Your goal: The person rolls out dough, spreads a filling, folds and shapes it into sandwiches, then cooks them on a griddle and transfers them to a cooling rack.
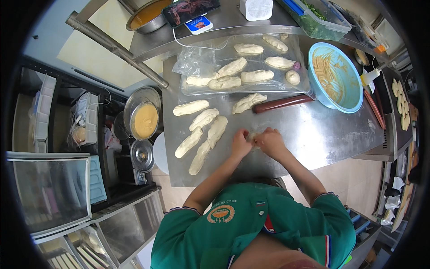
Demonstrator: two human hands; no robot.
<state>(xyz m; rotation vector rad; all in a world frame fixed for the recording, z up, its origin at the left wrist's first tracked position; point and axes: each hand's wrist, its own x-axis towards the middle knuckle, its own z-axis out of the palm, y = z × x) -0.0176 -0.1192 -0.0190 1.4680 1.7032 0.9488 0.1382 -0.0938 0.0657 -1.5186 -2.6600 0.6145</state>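
Observation:
My left hand (242,144) and my right hand (270,143) meet over the steel worktable, both pinching a small piece of dough (254,137) that their fingers partly cover. Ahead of them lie a lumpy dough roll (249,103) and a dark red-brown rolling pin (284,103), its right end near a blue bowl (336,77) smeared with brown paste. Several dough rolls (203,119) rest left of my hands. Behind, a plastic-covered tray (201,90) holds several more rolls and a round dough ball (292,77).
A raised steel shelf (221,35) crosses the back, bearing a phone (191,10), a white speaker (256,9) and a plastic box of chopped greens (319,25). Left of the table stands a bowl of yellow batter (145,121). At far right, a griddle (407,129) carries dough pieces.

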